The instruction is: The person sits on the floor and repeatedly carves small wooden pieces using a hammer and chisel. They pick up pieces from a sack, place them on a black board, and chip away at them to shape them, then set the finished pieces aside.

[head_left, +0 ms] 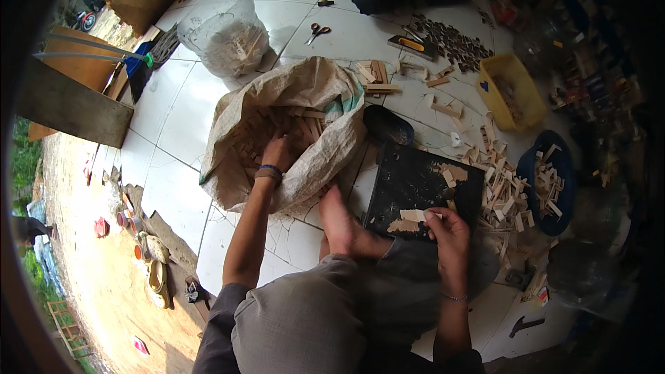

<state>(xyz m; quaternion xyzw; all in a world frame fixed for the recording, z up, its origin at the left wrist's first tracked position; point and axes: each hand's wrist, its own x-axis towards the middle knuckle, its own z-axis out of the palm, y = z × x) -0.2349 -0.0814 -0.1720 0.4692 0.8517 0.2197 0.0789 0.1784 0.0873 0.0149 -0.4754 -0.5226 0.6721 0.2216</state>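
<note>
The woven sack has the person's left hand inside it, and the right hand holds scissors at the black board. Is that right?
Not quite: the head view shows the right hand holding a small pale piece at the black board, not scissors. The left hand is inside the woven sack.

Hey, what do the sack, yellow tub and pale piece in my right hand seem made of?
Sack: probably woven plastic, dull, with stiff creases.
Yellow tub: likely moulded plastic, smooth, with rounded corners.
Pale piece in your right hand: probably bare wood, matte, by its light tan colour; card isn't ruled out.
</note>
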